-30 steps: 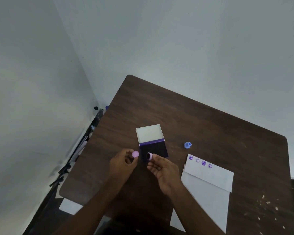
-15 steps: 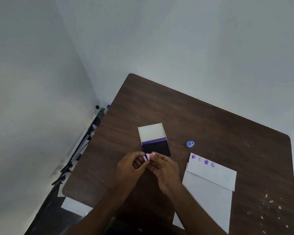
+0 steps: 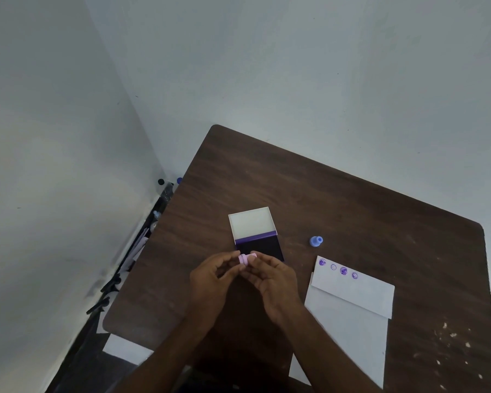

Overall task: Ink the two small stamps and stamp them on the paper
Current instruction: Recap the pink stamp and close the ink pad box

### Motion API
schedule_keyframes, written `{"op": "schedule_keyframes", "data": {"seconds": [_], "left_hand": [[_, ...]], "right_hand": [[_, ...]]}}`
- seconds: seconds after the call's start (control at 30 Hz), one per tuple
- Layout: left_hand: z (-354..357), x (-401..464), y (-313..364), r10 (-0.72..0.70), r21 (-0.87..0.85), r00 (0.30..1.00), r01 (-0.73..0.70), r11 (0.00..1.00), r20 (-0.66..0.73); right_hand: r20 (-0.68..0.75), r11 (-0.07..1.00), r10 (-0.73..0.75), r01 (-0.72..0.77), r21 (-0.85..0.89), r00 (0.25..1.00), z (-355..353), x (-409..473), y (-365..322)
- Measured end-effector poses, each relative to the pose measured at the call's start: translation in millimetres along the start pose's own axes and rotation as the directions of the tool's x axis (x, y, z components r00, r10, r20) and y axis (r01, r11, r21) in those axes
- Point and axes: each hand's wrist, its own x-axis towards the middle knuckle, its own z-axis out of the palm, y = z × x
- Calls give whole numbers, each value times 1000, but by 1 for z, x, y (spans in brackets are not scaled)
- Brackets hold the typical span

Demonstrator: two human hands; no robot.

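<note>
Both hands meet just in front of ink pad (image 3: pixel 260 245) — left hand (image 3: pixel 210 282) + right hand (image 3: pixel 272 279) fingers pinch pink stamp (image 3: pixel 246 258) between them. Blue stamp (image 3: pixel 315 241) right of pad, untouched. Paper (image 3: pixel 352 302) further right w/ four purple prints — table (image 3: pixel 352 208) dark wood.

Pink stamp (image 3: pixel 245 258), blue stamp (image 3: pixel 315 241), white paper (image 3: pixel 357 293) (four purple rings), dark brown woodgrain table (image 3: pixel 352 208).

Pink stamp (image 3: pixel 245 258) pinched between both hands' fingers (image 3: pixel 233 258); blue stamp (image 3: pixel 315 241) upright beside four-marked paper (image 3: pixel 357 290); ink pad (image 3: pixel 260 241) open.
</note>
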Motion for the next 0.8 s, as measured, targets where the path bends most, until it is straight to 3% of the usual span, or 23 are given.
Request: {"op": "schedule_keyframes", "data": {"seconds": [0.4,0.57,0.8], "left_hand": [[-2,4,15,138,-53,989,-140,989,-42],[-5,5,21,181,-122,983,-181,976,-14],[1,9,22,240,-47,970,-242,969,-43]], "right_hand": [[-1,1000,17,-17,19,1000,1,0,-3],[-9,998,13,-14,-54,1000,-2,2,-6],[-18,1000,5,-5,6,1000,-7,6,-11]]}}
